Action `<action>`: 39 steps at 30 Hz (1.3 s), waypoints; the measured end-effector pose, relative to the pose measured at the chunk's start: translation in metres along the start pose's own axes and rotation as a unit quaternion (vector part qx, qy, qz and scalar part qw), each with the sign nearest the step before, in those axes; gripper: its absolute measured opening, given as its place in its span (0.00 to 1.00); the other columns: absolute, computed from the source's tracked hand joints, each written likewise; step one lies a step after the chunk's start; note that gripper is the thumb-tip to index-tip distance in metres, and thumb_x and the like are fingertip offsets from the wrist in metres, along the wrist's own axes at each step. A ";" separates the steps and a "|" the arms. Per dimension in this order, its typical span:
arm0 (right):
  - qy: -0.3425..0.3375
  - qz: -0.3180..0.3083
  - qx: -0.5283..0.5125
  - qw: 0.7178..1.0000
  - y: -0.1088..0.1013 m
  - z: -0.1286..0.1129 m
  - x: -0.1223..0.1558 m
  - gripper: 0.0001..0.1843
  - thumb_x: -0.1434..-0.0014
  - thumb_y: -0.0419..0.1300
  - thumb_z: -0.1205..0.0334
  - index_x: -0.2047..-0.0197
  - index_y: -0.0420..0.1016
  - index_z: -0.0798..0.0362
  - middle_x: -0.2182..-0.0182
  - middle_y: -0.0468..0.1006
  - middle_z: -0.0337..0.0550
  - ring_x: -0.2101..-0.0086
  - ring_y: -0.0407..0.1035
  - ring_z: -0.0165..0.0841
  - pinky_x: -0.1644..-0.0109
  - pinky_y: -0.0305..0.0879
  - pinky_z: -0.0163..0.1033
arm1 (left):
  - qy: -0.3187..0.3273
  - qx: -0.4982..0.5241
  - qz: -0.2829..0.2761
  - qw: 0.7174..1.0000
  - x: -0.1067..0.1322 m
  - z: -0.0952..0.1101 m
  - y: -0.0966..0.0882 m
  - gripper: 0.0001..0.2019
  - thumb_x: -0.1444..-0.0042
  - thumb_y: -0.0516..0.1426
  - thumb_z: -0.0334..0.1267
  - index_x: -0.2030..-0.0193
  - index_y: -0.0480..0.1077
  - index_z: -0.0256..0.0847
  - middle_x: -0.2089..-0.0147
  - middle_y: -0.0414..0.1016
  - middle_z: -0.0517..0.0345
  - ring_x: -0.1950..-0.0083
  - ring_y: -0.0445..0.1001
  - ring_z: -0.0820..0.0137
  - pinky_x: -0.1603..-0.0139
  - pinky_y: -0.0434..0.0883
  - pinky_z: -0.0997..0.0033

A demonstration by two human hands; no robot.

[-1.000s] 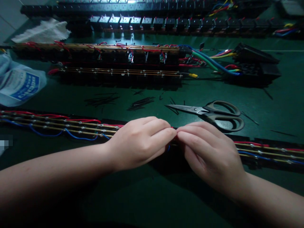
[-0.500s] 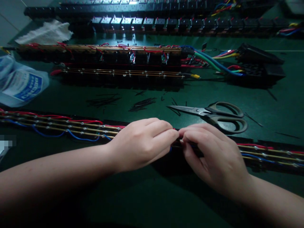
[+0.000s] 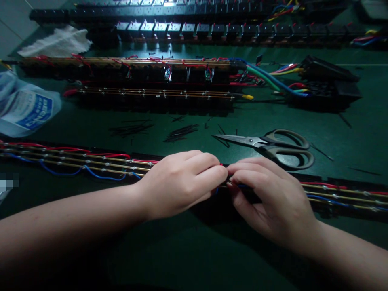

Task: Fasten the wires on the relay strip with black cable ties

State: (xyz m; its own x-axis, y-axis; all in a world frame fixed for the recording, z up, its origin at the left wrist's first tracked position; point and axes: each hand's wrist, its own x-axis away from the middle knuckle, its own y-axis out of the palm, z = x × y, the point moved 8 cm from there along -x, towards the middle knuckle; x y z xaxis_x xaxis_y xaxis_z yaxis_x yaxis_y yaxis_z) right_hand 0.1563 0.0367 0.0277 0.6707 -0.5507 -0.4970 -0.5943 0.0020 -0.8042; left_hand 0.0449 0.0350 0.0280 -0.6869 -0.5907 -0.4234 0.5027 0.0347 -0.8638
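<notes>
A long black strip [image 3: 103, 162] with brass bars, red wires and blue wires runs across the bench in front of me. My left hand [image 3: 184, 182] lies over its middle, fingers closed together and pointing right. Tip to tip with it, my right hand [image 3: 266, 194] is closed in a pinch just above the strip. Whatever is between the fingertips is mostly hidden; a bit of red and a dark sliver show there. Scissors [image 3: 256, 141] lie behind my right hand, blades pointing left.
Thin black offcuts [image 3: 181, 133] are scattered behind the strip. Farther back lie another wired bar assembly [image 3: 136, 63], a black end block [image 3: 336, 95] and rows of black socket strips [image 3: 218, 32]. A plastic bag [image 3: 33, 107] and a white cloth [image 3: 57, 41] are at left.
My right fingertips have shifted slightly, with a small gap now showing between thumb and forefinger. My left hand stays almost where it was.
</notes>
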 end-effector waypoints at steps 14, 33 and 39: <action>-0.027 0.001 0.016 1.000 0.002 -0.005 0.001 0.11 0.44 0.60 0.73 0.56 0.70 0.59 0.61 0.78 0.49 0.60 0.69 0.38 0.57 0.72 0.45 | 0.012 -0.007 0.002 1.000 0.003 0.001 0.001 0.06 0.35 0.52 0.32 0.55 0.70 0.37 0.57 0.75 0.53 0.59 0.74 0.66 0.59 0.73 0.67; -0.002 -0.001 -0.009 1.000 0.003 -0.002 0.004 0.05 0.40 0.58 0.71 0.59 0.73 0.59 0.61 0.79 0.48 0.60 0.68 0.37 0.57 0.70 0.45 | 0.041 -0.141 0.089 0.985 0.007 0.039 -0.010 0.06 0.39 0.55 0.27 0.62 0.73 0.37 0.65 0.81 0.54 0.68 0.76 0.67 0.70 0.69 0.66; -0.008 -0.006 -0.001 1.000 0.003 -0.003 0.004 0.05 0.40 0.59 0.71 0.59 0.73 0.59 0.60 0.79 0.48 0.59 0.68 0.37 0.55 0.71 0.45 | 0.086 -0.140 0.079 0.983 0.010 0.039 -0.013 0.06 0.40 0.56 0.29 0.61 0.76 0.35 0.64 0.82 0.51 0.69 0.79 0.65 0.73 0.71 0.65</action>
State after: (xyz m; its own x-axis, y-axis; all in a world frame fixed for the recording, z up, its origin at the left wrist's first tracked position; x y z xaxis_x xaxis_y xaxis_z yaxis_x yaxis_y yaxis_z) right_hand 0.1559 0.0316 0.0242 0.6845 -0.5372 -0.4929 -0.5874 -0.0060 -0.8093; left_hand 0.0516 -0.0028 0.0456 -0.7026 -0.4149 -0.5781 0.4633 0.3500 -0.8142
